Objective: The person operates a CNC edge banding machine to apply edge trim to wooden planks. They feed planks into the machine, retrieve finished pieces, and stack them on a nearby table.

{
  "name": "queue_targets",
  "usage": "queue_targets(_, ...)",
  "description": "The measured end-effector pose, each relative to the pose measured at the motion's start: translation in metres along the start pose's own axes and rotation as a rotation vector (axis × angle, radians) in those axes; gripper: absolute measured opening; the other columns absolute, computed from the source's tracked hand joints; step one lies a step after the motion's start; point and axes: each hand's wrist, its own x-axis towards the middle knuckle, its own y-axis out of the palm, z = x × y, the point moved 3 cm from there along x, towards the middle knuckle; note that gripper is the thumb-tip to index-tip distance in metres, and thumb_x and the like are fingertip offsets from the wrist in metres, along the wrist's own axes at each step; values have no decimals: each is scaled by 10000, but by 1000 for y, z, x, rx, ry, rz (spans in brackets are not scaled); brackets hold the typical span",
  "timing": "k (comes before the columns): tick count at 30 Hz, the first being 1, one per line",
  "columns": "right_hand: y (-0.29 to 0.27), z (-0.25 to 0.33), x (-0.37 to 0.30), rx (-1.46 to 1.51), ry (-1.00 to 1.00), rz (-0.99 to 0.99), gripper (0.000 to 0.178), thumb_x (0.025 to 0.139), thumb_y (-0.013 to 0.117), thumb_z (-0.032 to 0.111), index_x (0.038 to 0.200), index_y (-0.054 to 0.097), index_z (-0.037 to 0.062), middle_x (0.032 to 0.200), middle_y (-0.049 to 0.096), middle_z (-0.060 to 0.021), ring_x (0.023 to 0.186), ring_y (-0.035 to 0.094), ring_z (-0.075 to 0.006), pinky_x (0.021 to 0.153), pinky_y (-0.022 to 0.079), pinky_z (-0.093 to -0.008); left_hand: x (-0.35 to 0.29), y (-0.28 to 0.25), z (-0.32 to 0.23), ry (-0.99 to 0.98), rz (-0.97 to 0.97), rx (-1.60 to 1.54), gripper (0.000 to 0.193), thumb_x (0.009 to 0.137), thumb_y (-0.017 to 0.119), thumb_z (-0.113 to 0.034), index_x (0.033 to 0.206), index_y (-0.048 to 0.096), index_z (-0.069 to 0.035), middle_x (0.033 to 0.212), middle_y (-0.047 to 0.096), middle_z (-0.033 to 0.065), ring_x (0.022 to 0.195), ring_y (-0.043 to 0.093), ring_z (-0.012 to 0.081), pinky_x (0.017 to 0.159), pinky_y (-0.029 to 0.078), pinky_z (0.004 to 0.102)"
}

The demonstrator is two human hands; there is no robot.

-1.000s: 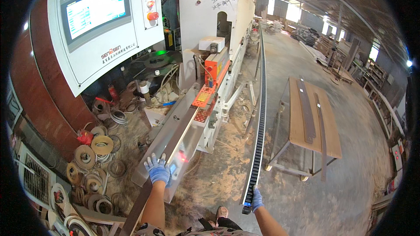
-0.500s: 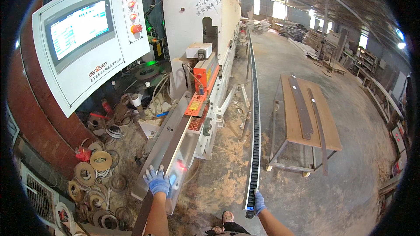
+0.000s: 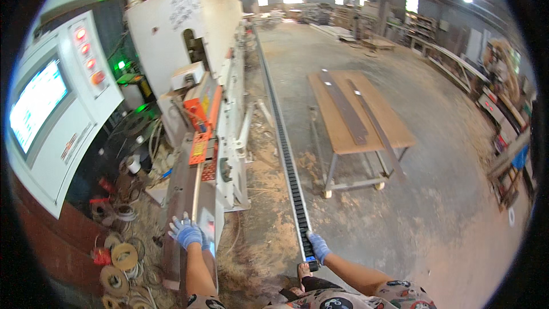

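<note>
My left hand (image 3: pixel 186 233), in a blue glove, lies with fingers spread on the infeed bed (image 3: pixel 171 257) of a long white machine. Under and ahead of it a narrow dark board (image 3: pixel 196 194) with a pale edge runs toward the orange guard (image 3: pixel 199 147); the board's near end is hidden by my hand and arm. My right hand (image 3: pixel 318 246), gloved too, is closed on the right edge of a long black roller rail (image 3: pixel 290 180), close to its near end. The rail stretches away alongside the machine.
A control panel (image 3: pixel 68 109) with a lit screen and red buttons hangs at left. Rolls of edging tape (image 3: pixel 124 256) litter the floor below. At right, a wheeled table (image 3: pixel 377 134) carries two dark strips, one overhanging its near edge. Stacked boards stand far back.
The view has swung to the right, so the machine and panel sit farther left. My left hand appears slightly nearer the orange guard. My right hand stays at the rail's near end.
</note>
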Motion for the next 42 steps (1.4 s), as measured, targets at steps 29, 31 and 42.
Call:
queue_targets(29, -601, 105, 248, -451, 279, -670, 617, 813, 654, 425, 1202, 573, -48, 1167, 636, -159, 1082, 580, -353, 922, 455, -468, -260, -11, -295, 319, 480, -471, 750, 803, 637, -358, 1461, 282, -301, 1455, 350, 189, 1151, 517, 414, 900, 472, 453)
queue_targets(31, -584, 106, 257, -311, 317, -492, 562, 850, 622, 423, 1209, 577, -7, 1171, 633, -128, 1082, 570, -331, 936, 435, -479, -261, 8, -291, 347, 421, -455, 755, 801, 631, -383, 1463, 278, -302, 1457, 348, 189, 1145, 523, 414, 906, 470, 457)
queue_targets(42, -350, 105, 196, 202, 372, 471, 326, 880, 574, 426, 996, 672, 138, 941, 672, -65, 789, 563, -218, 865, 432, -437, -288, 13, -354, 510, 166, -600, 633, 799, 672, -445, 1288, 533, -68, 1332, 496, 198, 1188, 509, 361, 976, 425, 426)
